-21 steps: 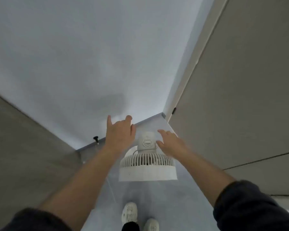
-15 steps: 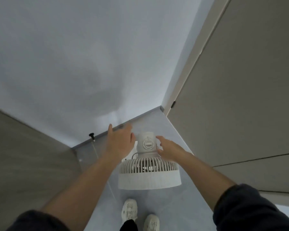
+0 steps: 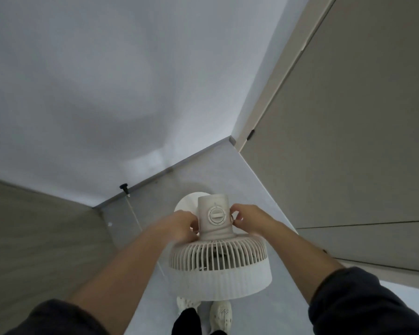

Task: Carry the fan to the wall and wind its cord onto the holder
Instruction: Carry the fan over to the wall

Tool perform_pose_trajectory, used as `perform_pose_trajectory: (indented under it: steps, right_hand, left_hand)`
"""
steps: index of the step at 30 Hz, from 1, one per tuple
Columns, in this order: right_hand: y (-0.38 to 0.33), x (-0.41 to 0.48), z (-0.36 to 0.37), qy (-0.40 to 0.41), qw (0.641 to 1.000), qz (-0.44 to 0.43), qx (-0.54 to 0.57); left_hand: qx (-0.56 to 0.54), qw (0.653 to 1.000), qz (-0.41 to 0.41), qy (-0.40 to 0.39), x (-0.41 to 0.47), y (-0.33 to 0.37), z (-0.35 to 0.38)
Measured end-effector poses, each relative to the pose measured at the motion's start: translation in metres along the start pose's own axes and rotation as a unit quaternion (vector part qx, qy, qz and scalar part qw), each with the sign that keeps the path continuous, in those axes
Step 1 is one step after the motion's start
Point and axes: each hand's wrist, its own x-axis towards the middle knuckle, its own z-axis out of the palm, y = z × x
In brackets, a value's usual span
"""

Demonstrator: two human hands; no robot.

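Now your left hand (image 3: 184,226) and right hand (image 3: 248,220) clasp the motor housing (image 3: 214,220) of the white fan (image 3: 218,259) from either side, fingers curled against it beside the dial (image 3: 215,215). You have the fan just short of the wall (image 3: 94,93), its round base (image 3: 186,203) toward the baseboard, above your shoes (image 3: 203,308).

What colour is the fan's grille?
Off-white, cream; the grille shows best in the head view.

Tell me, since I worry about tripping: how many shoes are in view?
2: the left shoe and the right shoe, side by side on the floor under the fan, which partly hides them.
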Motion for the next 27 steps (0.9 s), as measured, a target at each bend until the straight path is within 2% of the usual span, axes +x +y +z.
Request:
perform_pose_trajectory:
  steps: [2,4,7,10,12,14,17,20,22,23,27]
  right_hand:
    - [0.001,0.005,-0.002,0.004,0.999,-0.014,-0.032]
    - [0.001,0.008,-0.003,0.009,0.995,-0.037,-0.092]
    - [0.002,0.008,-0.004,0.022,0.981,-0.076,-0.178]
    - [0.008,0.01,0.002,0.045,0.982,-0.027,-0.179]
    - [0.012,0.015,0.008,0.028,0.994,0.057,-0.084]
    - [0.017,0.024,0.012,-0.007,0.988,0.134,0.076]
    - [0.027,0.031,0.014,-0.07,0.929,0.224,0.287]
    - [0.042,0.029,0.02,-0.16,0.852,0.261,0.425]
    - [0.051,0.026,0.025,-0.187,0.811,0.251,0.495]
    - [0.054,0.024,0.027,-0.194,0.796,0.242,0.52]
    - [0.063,0.022,0.035,-0.194,0.753,0.204,0.594]
  left_hand:
    - [0.06,0.998,0.013,0.021,0.003,0.004,0.001]
    - [0.075,0.996,0.014,0.039,0.008,0.004,0.004]
    - [0.015,0.996,-0.022,0.079,0.02,-0.006,0.009]
    - [-0.074,0.987,-0.085,0.115,0.035,-0.019,0.017]
    - [-0.196,0.962,-0.144,0.125,0.04,-0.021,0.02]
    - [-0.379,0.899,-0.196,0.104,0.044,-0.019,0.019]
    - [-0.606,0.768,-0.203,0.038,0.05,-0.016,0.019]
    - [-0.709,0.686,-0.165,-0.003,0.057,-0.013,0.02]
    - [-0.74,0.657,-0.146,-0.018,0.061,-0.013,0.021]
    - [-0.745,0.653,-0.136,-0.022,0.062,-0.015,0.021]
    - [-0.727,0.679,-0.1,-0.032,0.064,-0.017,0.022]
